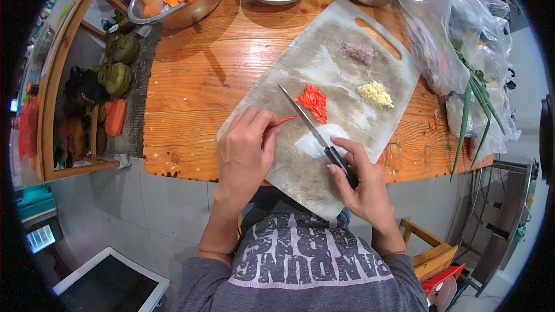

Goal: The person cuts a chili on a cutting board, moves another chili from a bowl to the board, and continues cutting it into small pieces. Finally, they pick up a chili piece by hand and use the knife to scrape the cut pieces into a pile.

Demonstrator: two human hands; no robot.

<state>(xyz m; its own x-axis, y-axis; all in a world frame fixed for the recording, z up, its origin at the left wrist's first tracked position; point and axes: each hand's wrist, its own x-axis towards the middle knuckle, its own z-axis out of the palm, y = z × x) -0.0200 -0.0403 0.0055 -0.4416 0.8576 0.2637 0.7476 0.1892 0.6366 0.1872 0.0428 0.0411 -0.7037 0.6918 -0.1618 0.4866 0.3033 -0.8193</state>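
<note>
a pile of sliced chili already lies on the cutting board, beside small heaps of minced garlic and shallot; one whole chili looks left to cut. the left hand curls its fingers down on that chili, its tip poking out just past them. the right hand grips the knife, blade just beyond the left fingertips.

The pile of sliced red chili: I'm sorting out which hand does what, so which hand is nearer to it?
Left. The left hand pins a whole chili just beside the sliced red chili. The right hand grips the knife handle lower down the cutting board.
</note>
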